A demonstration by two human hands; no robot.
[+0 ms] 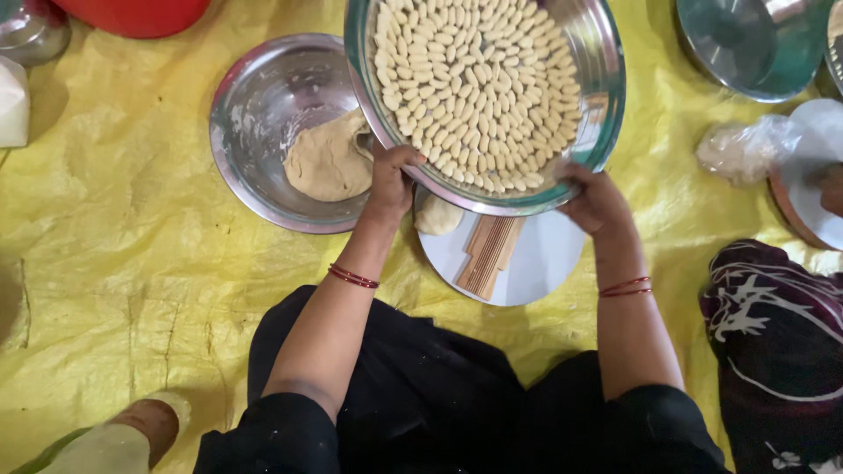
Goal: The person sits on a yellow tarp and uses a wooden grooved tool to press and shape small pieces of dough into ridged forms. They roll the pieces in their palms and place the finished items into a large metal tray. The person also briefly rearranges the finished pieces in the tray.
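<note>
Both my hands hold up a large round steel tray [600, 53] filled with several small rolled dough pieces [479, 88] laid in rows. My left hand [392, 175] grips its near left rim, and my right hand [595, 200] grips its near right rim. Below the tray lies a white round board [549, 263] with a ridged wooden comb [489, 254] and a small dough ball [437, 216] on it. To the left stands a steel bowl [255, 114] holding a lump of tan dough [327, 162].
A yellow plastic sheet [114, 254] covers the floor. Steel vessels [746, 44] and a plastic bag [746, 149] sit at the upper right. Another person's patterned dark clothing [781, 333] is at the right edge. A red container [136, 13] stands at the top left.
</note>
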